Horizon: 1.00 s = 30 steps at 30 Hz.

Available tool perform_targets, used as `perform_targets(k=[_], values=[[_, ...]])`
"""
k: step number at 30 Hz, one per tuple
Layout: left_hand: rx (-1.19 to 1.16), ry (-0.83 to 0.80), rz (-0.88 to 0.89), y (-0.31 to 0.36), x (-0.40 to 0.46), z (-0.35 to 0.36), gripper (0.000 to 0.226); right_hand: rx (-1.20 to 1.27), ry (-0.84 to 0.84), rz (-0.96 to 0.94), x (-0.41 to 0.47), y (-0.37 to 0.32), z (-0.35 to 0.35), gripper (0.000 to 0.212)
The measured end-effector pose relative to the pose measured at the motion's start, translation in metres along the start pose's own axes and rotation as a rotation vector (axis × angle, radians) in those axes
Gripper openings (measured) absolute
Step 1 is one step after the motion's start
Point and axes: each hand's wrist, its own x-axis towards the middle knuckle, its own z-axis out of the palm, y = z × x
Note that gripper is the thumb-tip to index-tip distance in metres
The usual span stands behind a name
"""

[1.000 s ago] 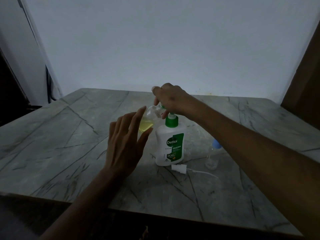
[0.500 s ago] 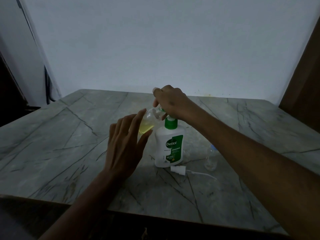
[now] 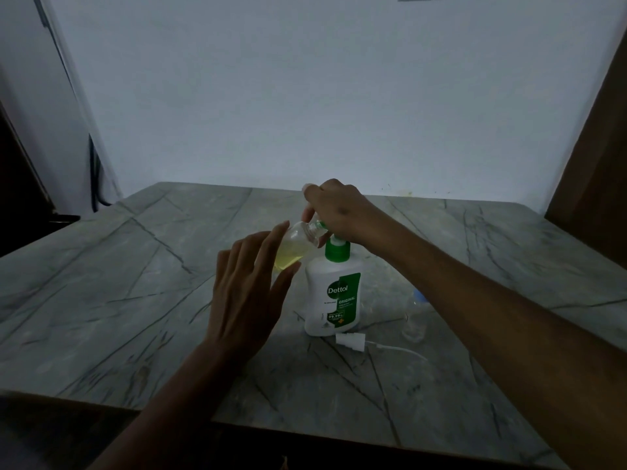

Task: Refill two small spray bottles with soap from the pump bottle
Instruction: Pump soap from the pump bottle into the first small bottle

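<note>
A white pump bottle (image 3: pixel 334 296) with a green label and green collar stands mid-table. My right hand (image 3: pixel 339 208) is curled over its pump head, which is hidden under the fingers. My left hand (image 3: pixel 244 300) holds a small clear spray bottle (image 3: pixel 298 242) between thumb and fingers, tilted with its open neck up at the pump spout. Yellow liquid fills its lower part. Its white spray head (image 3: pixel 349 342) with a thin tube lies on the table in front of the pump bottle. A second small clear bottle (image 3: pixel 415 320) with a blue cap stands to the right, partly behind my right forearm.
Everything rests on a grey marble-patterned table (image 3: pixel 118 283) set against a pale wall. A dark wooden panel (image 3: pixel 590 147) rises at the right. The table's front edge runs close to my body.
</note>
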Motion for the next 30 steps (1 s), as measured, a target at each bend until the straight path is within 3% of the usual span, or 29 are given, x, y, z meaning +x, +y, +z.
perform_targets(k=[30], values=[[0.004, 0.009, 0.008, 0.0005, -0.0001, 0.0001, 0.063, 0.016, -0.033, 0.043, 0.001, -0.0009, -0.0018, 0.041]])
